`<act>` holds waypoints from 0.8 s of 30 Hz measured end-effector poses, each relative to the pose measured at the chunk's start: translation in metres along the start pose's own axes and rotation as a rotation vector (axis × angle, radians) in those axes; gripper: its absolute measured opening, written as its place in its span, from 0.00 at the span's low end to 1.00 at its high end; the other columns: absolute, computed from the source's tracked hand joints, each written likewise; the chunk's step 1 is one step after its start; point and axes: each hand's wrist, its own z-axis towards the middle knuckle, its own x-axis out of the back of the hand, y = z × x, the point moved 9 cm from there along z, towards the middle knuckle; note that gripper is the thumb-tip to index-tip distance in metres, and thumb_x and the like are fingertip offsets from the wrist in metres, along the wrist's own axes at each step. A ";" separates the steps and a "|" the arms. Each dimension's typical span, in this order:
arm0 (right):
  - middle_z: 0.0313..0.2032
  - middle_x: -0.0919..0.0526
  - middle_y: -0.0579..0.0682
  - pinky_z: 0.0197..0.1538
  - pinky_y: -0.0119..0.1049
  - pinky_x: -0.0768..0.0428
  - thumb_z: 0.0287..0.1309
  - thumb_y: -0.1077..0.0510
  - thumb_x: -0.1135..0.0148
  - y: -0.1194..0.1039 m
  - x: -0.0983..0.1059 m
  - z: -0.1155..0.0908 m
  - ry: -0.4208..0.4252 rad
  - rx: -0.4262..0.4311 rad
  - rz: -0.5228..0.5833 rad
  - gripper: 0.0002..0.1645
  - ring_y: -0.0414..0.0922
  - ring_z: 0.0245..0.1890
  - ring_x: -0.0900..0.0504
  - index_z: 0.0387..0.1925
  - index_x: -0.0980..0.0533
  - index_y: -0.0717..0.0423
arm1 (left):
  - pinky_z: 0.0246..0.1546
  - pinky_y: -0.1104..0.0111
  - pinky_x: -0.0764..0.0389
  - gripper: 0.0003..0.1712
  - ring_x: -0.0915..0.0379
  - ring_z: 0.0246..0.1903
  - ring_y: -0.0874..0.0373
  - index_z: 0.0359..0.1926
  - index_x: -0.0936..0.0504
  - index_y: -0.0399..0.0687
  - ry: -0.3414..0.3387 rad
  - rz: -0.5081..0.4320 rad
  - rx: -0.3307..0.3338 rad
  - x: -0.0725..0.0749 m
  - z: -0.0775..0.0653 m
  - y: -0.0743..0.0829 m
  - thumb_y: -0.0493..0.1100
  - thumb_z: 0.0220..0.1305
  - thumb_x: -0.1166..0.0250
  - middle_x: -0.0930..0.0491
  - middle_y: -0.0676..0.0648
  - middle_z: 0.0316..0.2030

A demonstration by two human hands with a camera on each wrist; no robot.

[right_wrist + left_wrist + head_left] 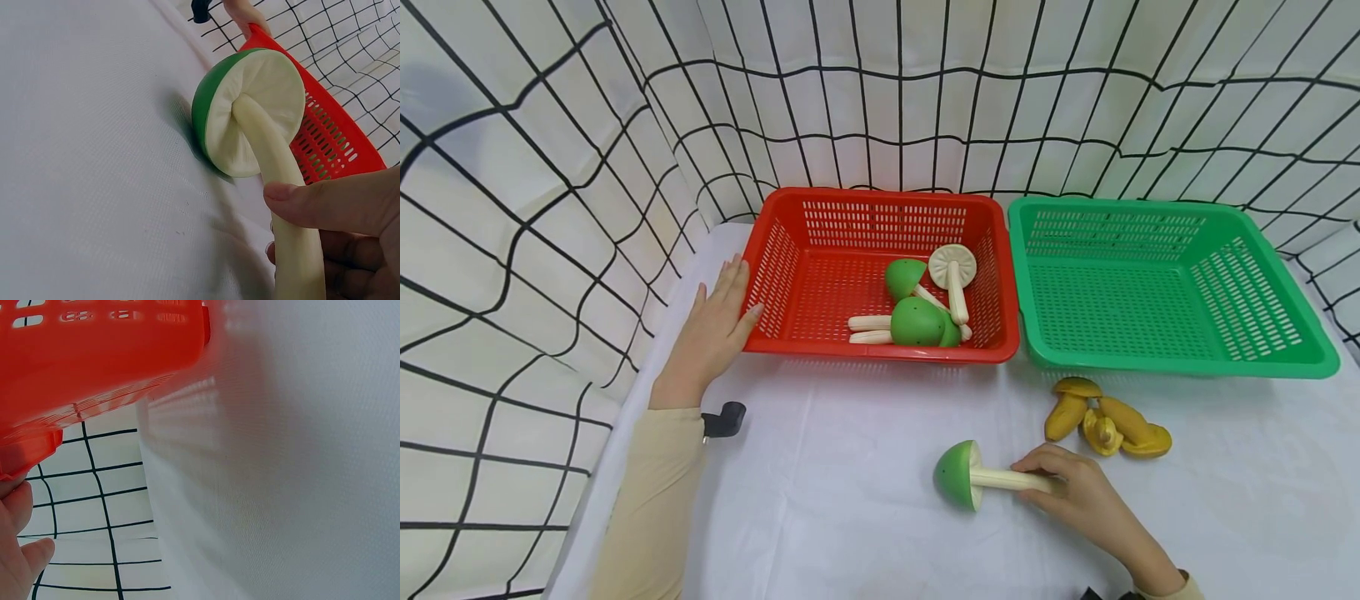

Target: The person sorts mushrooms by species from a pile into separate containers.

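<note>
My right hand [1072, 492] pinches the pale stem of a green-capped toy mushroom [957, 476], thumb on one side and fingers on the other. Its cap points left, and in the right wrist view the pale gilled underside [265, 119] faces the camera. At the left end of the red basket [820, 346], my left hand [715, 325] rests on the rim with its fingers extended. Inside that basket, toward the right, lie several green-capped mushrooms [917, 321], one showing its pale underside [952, 265].
A green basket [1180, 369] stands right against the red one. Several yellow-brown mushrooms [1138, 425] lie in front of it on the white cloth [842, 500]. Black netting [895, 108] over white sheeting rises at the back and left.
</note>
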 end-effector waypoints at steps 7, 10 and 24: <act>0.32 0.19 0.34 0.37 0.26 0.24 0.39 0.64 0.25 0.000 0.000 0.001 0.000 -0.026 0.026 0.17 0.32 0.32 0.23 0.34 0.17 0.47 | 0.67 0.45 0.65 0.39 0.67 0.72 0.47 0.73 0.59 0.37 0.005 0.000 -0.006 0.000 0.000 0.000 0.50 0.72 0.55 0.62 0.40 0.73; 0.32 0.19 0.35 0.37 0.26 0.24 0.41 0.62 0.25 0.000 0.001 0.001 -0.002 -0.028 0.052 0.16 0.33 0.32 0.23 0.35 0.17 0.47 | 0.67 0.44 0.65 0.39 0.67 0.72 0.47 0.73 0.59 0.37 0.005 0.001 -0.006 0.000 0.000 0.000 0.50 0.72 0.55 0.62 0.40 0.73; 0.33 0.18 0.38 0.37 0.25 0.24 0.41 0.63 0.26 -0.003 0.001 0.002 0.005 -0.010 0.107 0.16 0.34 0.32 0.22 0.36 0.18 0.49 | 0.67 0.44 0.64 0.39 0.67 0.72 0.46 0.73 0.60 0.37 -0.001 0.010 0.000 0.000 0.001 0.000 0.51 0.72 0.55 0.61 0.39 0.73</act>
